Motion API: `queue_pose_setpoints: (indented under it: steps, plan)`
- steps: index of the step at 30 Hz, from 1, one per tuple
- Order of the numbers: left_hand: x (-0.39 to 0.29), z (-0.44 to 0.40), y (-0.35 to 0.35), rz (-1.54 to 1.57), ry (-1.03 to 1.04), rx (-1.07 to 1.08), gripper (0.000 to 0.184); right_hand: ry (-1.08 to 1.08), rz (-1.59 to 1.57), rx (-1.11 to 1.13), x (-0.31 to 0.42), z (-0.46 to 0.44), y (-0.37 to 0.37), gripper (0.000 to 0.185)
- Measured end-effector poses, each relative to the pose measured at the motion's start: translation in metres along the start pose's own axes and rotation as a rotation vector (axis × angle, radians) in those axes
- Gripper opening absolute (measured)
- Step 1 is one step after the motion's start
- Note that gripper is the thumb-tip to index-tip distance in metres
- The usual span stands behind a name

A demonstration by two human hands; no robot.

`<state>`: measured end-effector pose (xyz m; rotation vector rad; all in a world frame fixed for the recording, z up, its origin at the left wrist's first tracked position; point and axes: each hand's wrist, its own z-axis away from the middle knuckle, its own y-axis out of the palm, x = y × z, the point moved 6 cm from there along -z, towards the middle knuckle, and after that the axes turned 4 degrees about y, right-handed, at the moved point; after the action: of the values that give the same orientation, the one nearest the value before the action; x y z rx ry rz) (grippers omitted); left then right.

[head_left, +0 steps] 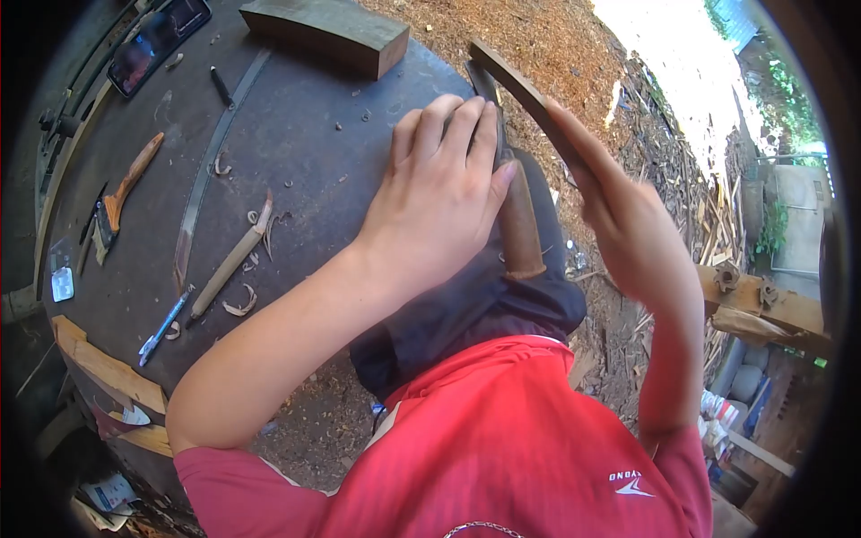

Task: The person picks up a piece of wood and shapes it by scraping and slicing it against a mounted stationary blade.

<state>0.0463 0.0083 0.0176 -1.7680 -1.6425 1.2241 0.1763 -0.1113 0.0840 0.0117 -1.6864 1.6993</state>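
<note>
My left hand (439,188) rests at the table's right edge, its fingers closed over a dark tool with a thick brown wooden handle (520,224). The handle sticks out below my thumb, over my dark shorts. Part of the tool lies hidden under my fingers, and a dark metal end shows beyond them. To the right, my right hand (619,215) grips a long, flat, narrow bar (529,97). The bar slants up and left, its far end above the tool's metal end. I cannot tell whether the two touch.
On the dark round table (305,143) are a wooden block (323,34), a phone (158,45), a steel ruler (209,161), an orange-handled brush (121,199), a carving tool (235,260), a blue pen (167,325) and curled shavings. Wood chips (574,81) cover the ground.
</note>
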Motion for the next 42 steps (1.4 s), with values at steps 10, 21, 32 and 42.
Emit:
queue_pose_setpoints:
  steps: [10,21,32,42]
  plan:
    - [-0.002,0.001,0.002,-0.058,0.009,0.033,0.055,0.136,-0.112,-0.103,-0.017,0.000,0.009,0.055]
    - [-0.003,0.001,-0.001,-0.031,0.013,0.026,0.053,-0.190,0.134,-0.076,0.000,-0.089,0.031,0.052]
    - [-0.002,0.001,0.001,-0.070,0.032,0.027,0.053,-0.126,0.083,-0.034,-0.003,-0.075,0.029,0.053]
    - [-0.002,0.001,0.000,-0.056,0.018,0.024,0.053,-0.084,-0.077,-0.050,-0.007,-0.057,0.025,0.054]
